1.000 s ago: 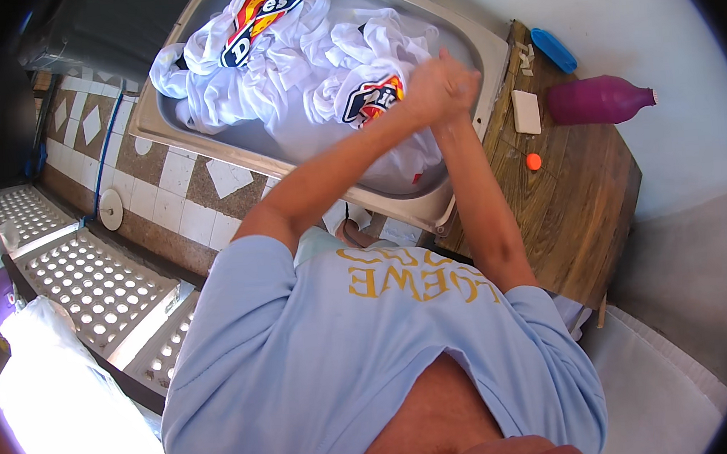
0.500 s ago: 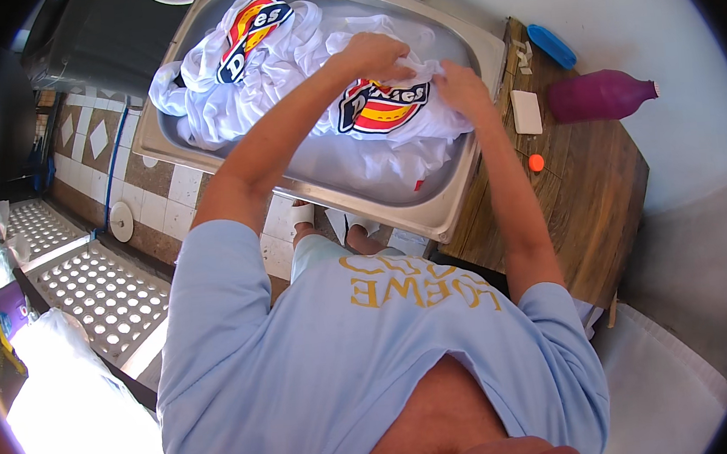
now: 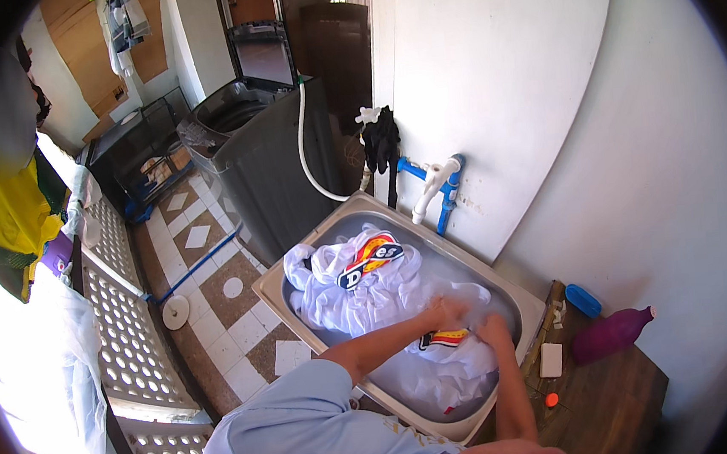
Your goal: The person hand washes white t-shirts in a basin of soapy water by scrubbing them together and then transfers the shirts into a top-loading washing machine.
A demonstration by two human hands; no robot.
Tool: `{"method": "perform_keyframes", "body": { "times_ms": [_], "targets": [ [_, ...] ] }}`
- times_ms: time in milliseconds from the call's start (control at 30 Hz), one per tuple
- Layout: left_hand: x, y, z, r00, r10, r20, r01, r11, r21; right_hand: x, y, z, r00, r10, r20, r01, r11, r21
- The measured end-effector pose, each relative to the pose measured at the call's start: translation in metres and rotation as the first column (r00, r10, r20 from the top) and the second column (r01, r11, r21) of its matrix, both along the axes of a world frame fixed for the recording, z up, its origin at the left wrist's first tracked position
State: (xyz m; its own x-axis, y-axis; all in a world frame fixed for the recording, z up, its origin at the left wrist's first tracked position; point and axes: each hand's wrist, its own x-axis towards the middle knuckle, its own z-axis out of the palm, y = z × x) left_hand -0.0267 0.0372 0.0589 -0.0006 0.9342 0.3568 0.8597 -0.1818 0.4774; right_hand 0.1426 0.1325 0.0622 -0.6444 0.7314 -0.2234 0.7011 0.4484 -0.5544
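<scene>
Two hands, left [image 3: 444,311] and right [image 3: 493,329], press close together, bunching a white shirt [image 3: 368,291] in the sink [image 3: 506,297]. Most of the cloth trails away to the left hand's side, toward the washer [image 3: 269,162]; a bottle [image 3: 611,335] stands right

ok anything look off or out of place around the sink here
Nothing stands out. Both hands, left hand and right hand, press on the white garment lying in the metal sink. The purple bottle lies on its side on the wooden counter, but nothing looks spilled around it.
</scene>
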Motion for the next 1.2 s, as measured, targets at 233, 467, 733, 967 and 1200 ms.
{"method": "perform_keyframes", "body": {
  "times_ms": [233, 467, 733, 967, 1200],
  "targets": [
    [-0.062, -0.006, 0.043, 0.788, -0.082, 0.610, 0.329, 0.894, -0.305, 0.030, -0.004, 0.089, 0.417, -0.545, -0.727, -0.506, 0.525, -0.684],
    [0.038, 0.002, 0.113, 0.182, -0.428, 0.885, 0.208, 0.897, 0.390, -0.023, -0.003, 0.002, 0.040, -0.831, -0.554, -0.514, 0.459, -0.725],
    [0.019, 0.030, 0.036, 0.931, 0.082, 0.356, -0.195, 0.936, 0.294, -0.094, -0.076, 0.042, -0.131, -0.894, -0.429, -0.285, 0.448, -0.847],
    [0.063, -0.010, 0.072, 0.744, -0.371, 0.556, 0.090, 0.880, 0.467, -0.034, -0.052, -0.013, -0.118, -0.779, -0.616, -0.465, 0.591, -0.659],
    [-0.044, 0.026, 0.106, 0.533, 0.047, 0.845, 0.321, 0.912, -0.253, -0.023, -0.085, 0.111, 0.570, -0.722, -0.392, 0.061, 0.513, -0.856]
  ]
}}
